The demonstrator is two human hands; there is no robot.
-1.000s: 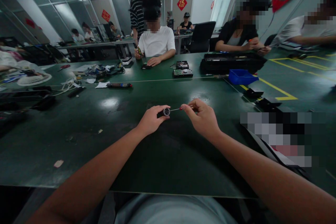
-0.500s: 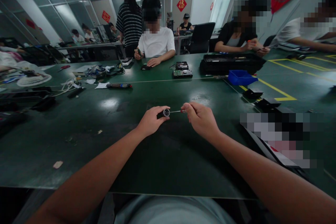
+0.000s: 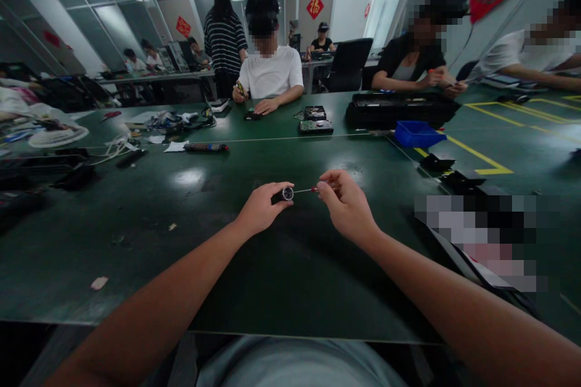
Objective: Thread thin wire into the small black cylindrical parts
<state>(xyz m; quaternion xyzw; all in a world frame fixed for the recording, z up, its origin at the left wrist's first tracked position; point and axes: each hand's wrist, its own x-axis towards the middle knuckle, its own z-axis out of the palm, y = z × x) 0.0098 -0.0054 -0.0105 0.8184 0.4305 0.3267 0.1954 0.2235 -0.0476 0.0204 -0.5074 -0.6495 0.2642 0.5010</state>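
While the left hand grips a black cylinder, right fingers closed round a red-ended screwdriver, green table beneath.

the left hand and right hand were bare, as were both forearms. below the near edge of the table, a pale grey-blue top showed soft, curved folds.

Both bare forearms reach in from the table's near edge and converge above its middle. The left hand curls with thumb and fingers apart around something; the right hand, facing it, pinches between thumb and bent fingers.
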